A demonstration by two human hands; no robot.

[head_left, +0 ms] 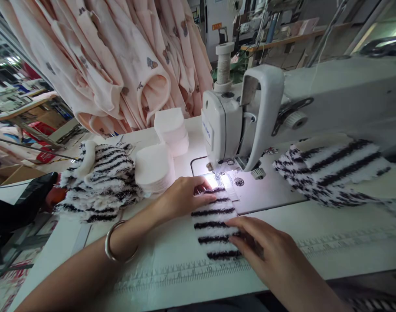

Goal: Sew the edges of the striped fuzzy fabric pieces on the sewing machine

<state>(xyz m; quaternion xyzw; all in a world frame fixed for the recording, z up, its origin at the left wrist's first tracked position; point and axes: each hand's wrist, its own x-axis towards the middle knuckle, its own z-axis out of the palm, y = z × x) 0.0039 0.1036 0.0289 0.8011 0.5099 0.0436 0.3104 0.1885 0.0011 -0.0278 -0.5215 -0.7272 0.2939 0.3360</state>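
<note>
A small piece of white fleece with black stripes [214, 216] lies on the sewing table, its far end under the lit needle area of a white sewing machine [222, 125]. My left hand [181, 197], with a metal bangle on the wrist, rests on the piece's far left edge, fingers laid flat and together. My right hand [261, 251] presses on the near right corner of the piece, fingers stretched out flat. Neither hand grips anything.
A pile of striped fleece pieces [98, 182] sits at the left, another pile [334, 171] at the right behind the machine arm. Two stacks of white pads [154, 167] [171, 130] stand near the machine. Pink printed garments [126, 60] hang behind. A ruler strip [184, 273] runs along the table's front.
</note>
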